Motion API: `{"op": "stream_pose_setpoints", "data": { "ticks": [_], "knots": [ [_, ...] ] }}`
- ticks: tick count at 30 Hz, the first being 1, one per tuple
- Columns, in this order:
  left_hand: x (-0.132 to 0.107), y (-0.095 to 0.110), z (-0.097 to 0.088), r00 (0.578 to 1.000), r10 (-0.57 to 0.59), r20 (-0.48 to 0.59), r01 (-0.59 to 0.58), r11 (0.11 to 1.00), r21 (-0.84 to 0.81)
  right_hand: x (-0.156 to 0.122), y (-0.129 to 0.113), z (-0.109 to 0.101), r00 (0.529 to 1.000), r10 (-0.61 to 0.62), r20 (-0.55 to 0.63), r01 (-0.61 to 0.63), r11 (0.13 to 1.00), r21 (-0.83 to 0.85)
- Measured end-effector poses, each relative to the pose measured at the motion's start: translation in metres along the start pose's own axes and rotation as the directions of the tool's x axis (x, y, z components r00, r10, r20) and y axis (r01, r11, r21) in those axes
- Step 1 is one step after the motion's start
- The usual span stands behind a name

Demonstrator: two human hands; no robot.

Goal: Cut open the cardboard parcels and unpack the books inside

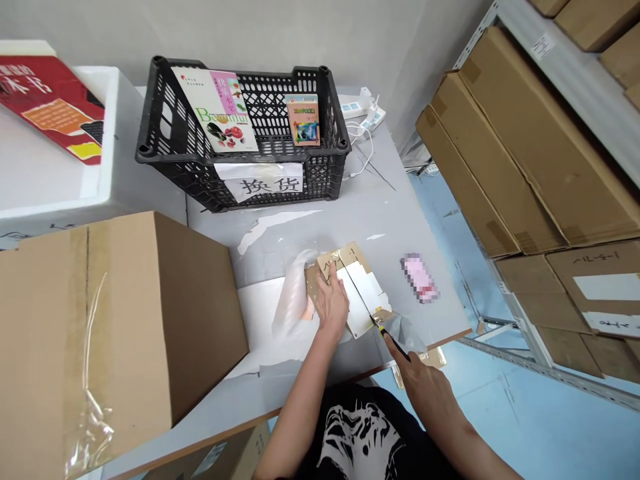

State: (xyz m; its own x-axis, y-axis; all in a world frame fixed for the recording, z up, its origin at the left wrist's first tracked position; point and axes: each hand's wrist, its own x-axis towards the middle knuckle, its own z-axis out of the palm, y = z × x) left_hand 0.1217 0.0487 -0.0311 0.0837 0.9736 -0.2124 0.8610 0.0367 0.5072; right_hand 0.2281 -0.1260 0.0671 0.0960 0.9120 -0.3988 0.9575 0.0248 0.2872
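A small cardboard package (356, 254) with a white face and a dark line along its middle lies near the table's front edge. My left hand (332, 303) presses on its left side with fingers stretched out. My right hand (425, 380) is closed around a black and yellow utility knife (396, 343). The knife's tip meets the package at the lower end of the dark line, beside shiny clear tape. Bubble wrap (290, 303) lies just left of the package, and some clear plastic (407, 331) is bunched at its lower right.
Behind stands a black crate (235, 159) with books inside. A large carton (200, 307) and a white foam box (123, 127) take up the left. A pixelated pink object (419, 277) and a power strip (363, 110) lie to the right. Cartons (500, 147) fill the shelf beyond the table.
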Motion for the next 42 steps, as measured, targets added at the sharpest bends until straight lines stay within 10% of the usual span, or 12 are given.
{"op": "stream_pose_setpoints", "data": {
  "ticks": [9,13,17,22,26,31,37,42],
  "knots": [
    [0.002,0.004,-0.008,0.999,0.010,0.030,-0.014,0.988,0.154,-0.016,0.021,0.006,0.999,0.008,-0.038,-0.002,0.988,0.153],
    [0.009,0.010,-0.031,0.974,0.225,0.033,-0.225,0.925,0.306,-0.039,0.065,0.001,0.980,0.170,-0.104,-0.107,0.889,0.445],
    [0.022,0.020,-0.038,0.764,0.554,0.331,-0.634,0.741,0.224,-0.040,0.088,0.003,0.927,0.373,-0.039,-0.237,0.664,0.710],
    [0.042,0.031,-0.015,0.461,0.739,0.490,-0.807,0.579,-0.114,-0.007,0.082,0.016,0.911,0.396,0.116,-0.270,0.359,0.893],
    [0.054,0.030,-0.020,0.480,0.722,0.498,-0.794,0.599,-0.103,0.020,0.084,0.023,0.907,0.346,0.243,-0.282,0.068,0.957],
    [0.054,0.032,-0.067,0.333,0.777,0.534,-0.895,0.438,-0.079,0.040,0.095,0.009,0.919,0.332,0.212,-0.185,-0.112,0.976],
    [0.018,-0.003,-0.090,0.723,0.634,0.275,-0.684,0.714,0.151,0.060,0.105,-0.034,0.978,0.198,0.059,-0.051,-0.047,0.998],
    [0.001,-0.037,-0.059,0.857,0.480,0.187,-0.499,0.863,0.074,0.092,0.100,-0.053,0.998,-0.030,-0.052,0.059,0.277,0.959]
  ]
}}
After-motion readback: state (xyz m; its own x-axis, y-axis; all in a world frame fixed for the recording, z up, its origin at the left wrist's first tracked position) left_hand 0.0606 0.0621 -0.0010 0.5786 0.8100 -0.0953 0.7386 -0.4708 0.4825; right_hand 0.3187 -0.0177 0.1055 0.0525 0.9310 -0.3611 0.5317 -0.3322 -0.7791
